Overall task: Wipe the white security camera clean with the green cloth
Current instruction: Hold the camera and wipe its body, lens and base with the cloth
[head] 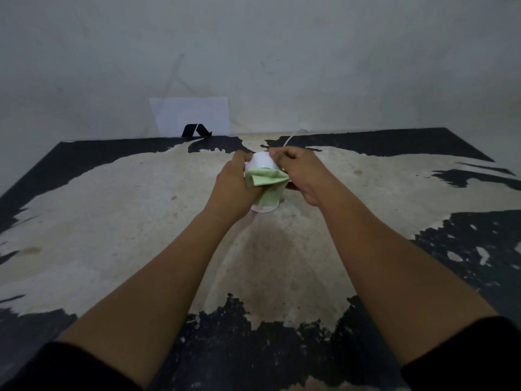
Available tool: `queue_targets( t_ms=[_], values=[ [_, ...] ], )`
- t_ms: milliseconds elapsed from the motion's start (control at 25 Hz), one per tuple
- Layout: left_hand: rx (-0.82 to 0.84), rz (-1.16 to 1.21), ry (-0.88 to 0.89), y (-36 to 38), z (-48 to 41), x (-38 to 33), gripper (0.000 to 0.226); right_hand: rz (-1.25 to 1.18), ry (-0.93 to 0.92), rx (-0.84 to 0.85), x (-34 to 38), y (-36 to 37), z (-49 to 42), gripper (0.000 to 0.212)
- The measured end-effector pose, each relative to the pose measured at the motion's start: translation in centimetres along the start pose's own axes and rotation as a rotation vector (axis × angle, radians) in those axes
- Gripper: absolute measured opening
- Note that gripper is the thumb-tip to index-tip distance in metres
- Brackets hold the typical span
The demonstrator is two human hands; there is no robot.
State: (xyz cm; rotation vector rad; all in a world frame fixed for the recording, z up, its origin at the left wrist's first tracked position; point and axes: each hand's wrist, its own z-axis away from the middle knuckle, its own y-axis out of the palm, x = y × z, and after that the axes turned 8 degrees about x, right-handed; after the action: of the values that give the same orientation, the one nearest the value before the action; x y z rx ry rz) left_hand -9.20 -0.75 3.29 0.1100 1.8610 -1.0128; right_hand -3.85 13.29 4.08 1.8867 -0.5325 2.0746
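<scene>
The white security camera stands upright in the middle of the worn table; its round head shows above and its base below. A folded green cloth is pressed against the front of its body. My left hand wraps the camera's left side and pinches the cloth. My right hand grips the right side, fingers curled at the top of the head. Most of the body is hidden by cloth and hands.
A thin white cable runs from the camera toward the back wall. A white paper sheet with a black mark leans on the wall at the table's far edge. The tabletop is black with large pale worn patches.
</scene>
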Motion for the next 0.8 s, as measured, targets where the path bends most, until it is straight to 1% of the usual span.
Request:
queue_targets(
  t_ms=[120,280,360,480,600,800],
  values=[
    [-0.019,-0.029,-0.004,0.2,-0.3,-0.3,0.051,0.018,0.011,-0.004,0.0,0.0,0.0,0.02],
    [-0.019,-0.048,0.015,-0.7,-0.5,-0.3,0.025,0.012,0.037,0.004,0.3,-0.1,0.0,0.02],
    [-0.006,-0.047,0.004,-1.2,-0.6,0.4,0.021,0.002,0.038,0.013,0.2,-0.1,0.0,0.019],
    [0.049,-0.023,0.017,-2.0,-0.1,1.8,0.03,-0.003,0.033,0.024,0.2,-0.1,0.1,0.024],
    [0.065,-0.114,0.096,-2.4,0.1,2.6,0.045,0.012,0.03,0.023,0.4,-0.1,0.3,0.028],
    [-0.004,-0.055,0.02,0.3,-0.1,2.0,0.066,0.028,0.026,0.019,0.4,-0.1,0.4,0.025]
  ],
)
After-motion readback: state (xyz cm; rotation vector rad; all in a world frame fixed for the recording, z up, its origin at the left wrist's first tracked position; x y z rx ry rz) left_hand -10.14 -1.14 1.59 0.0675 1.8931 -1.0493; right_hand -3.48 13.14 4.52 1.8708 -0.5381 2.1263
